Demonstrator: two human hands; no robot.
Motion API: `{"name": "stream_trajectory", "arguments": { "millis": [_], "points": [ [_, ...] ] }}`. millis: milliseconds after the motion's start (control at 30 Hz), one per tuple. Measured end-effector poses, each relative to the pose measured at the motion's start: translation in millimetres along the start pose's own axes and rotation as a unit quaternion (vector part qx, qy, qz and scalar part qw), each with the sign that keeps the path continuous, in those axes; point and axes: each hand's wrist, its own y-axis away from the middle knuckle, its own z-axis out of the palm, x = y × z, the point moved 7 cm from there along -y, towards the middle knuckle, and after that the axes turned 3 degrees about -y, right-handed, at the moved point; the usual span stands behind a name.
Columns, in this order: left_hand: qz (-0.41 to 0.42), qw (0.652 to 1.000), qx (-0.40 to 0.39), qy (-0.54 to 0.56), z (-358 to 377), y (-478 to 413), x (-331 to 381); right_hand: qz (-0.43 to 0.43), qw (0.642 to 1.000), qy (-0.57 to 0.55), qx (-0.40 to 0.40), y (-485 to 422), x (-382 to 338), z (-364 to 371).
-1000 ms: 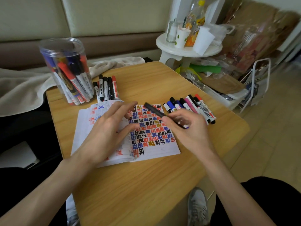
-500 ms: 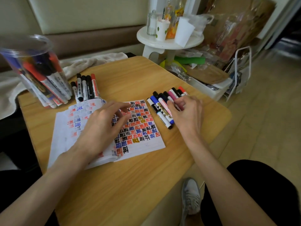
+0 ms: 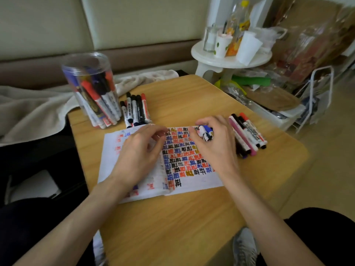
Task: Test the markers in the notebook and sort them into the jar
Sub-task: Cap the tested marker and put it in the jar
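Curling round a blue marker (image 3: 206, 133) above the notebook's (image 3: 192, 181) far edge, the right grip (image 3: 215, 143) holds it; the left grip (image 3: 142, 152), relaxed on the notebook, lies just left.

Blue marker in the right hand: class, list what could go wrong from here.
1. The right hand grips the blue marker beside the loose row of markers; a nudge may roll them off the table.
2. The notebook page is nearly full, so a new mark may overlap old ones.
3. The jar stands near the table's corner and might tip.
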Motion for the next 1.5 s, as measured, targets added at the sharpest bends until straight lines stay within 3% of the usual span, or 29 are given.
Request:
{"name": "stream_trajectory", "arguments": {
  "millis": [267, 600, 900, 1033, 1233, 1500],
  "points": [
    [-0.083, 0.995, 0.032, 0.047, -28, 14, -34, -0.002, 0.988, -0.072, -0.138, -19, -47, 90],
    [-0.099, 0.990, 0.045, 0.088, -42, 19, -41, 0.123, 0.977, -0.087, -0.149, -49, -45, 146],
    [-0.104, 0.989, 0.048, 0.093, -48, 16, -38, 0.168, 0.976, -0.055, -0.129, -45, -39, 143],
    [-0.101, 0.989, 0.049, 0.094, -48, 17, -38, 0.181, 0.979, -0.051, -0.078, -43, -38, 133],
    [-0.098, 0.991, 0.036, 0.084, -44, 16, -38, 0.186, 0.957, -0.213, 0.064, -35, -33, 90],
    [-0.038, 0.998, 0.020, 0.045, -29, 10, -21, 0.270, 0.891, -0.362, 0.052, -7, -20, 25]
  ]
}}
